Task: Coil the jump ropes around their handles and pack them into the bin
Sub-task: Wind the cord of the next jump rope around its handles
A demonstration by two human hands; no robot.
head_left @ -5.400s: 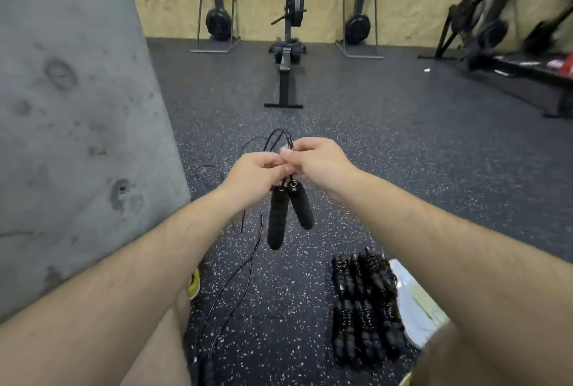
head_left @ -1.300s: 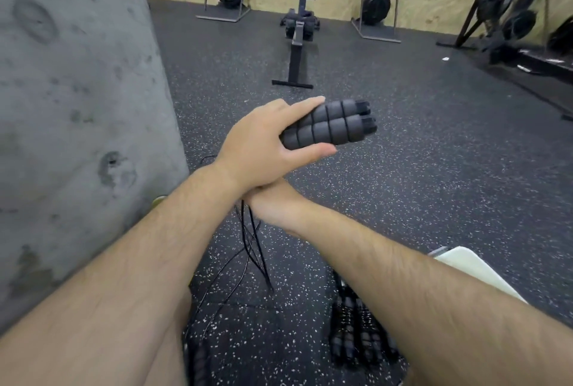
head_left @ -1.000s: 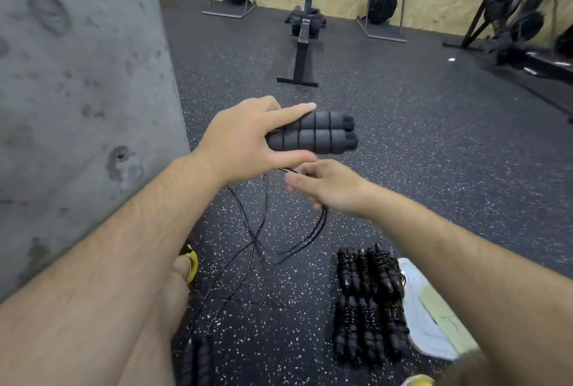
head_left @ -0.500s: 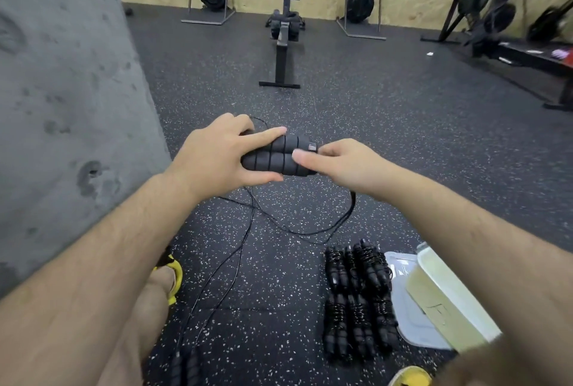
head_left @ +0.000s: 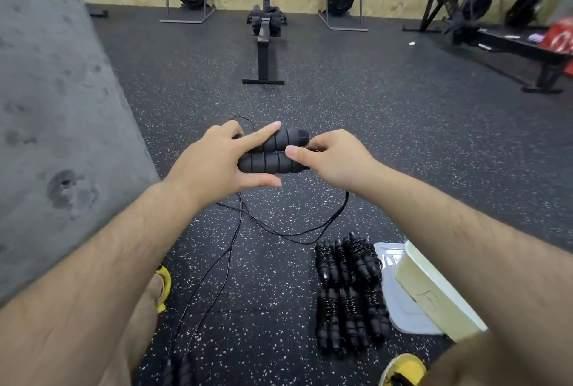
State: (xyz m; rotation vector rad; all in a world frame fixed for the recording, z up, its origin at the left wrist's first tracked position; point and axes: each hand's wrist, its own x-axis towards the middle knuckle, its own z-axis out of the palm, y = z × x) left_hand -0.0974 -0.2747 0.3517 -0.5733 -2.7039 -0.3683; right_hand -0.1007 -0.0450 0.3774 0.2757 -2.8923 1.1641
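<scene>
While the left hand (head_left: 217,165) grips the two black foam handles (head_left: 273,154) side by side, thumb beneath and fingers laid along the top, the right hand (head_left: 331,157) meets their right ends. Its thumb presses on the nearer handle and its fingers are curled, apparently pinching the thin black cord (head_left: 297,232), though the pinch itself is hidden behind the thumb. Below the handles the cord hangs in a slack loop from under the right hand, and further strands fall from under the left hand to the speckled rubber floor (head_left: 403,137). Below and right of the handles, coiled jump ropes (head_left: 348,292) lie on the floor in two close rows. Just beyond these, farther right of the handles, the pale bin (head_left: 434,289) overlaps a translucent flat sheet (head_left: 400,308). Left of the handles rises a grey concrete pillar (head_left: 55,137); beyond the handles a rowing machine (head_left: 266,29) stands before a board wall. Far below and left of the handles, a pair of dark grips (head_left: 179,370) lies on the floor, cut by the frame edge.
</scene>
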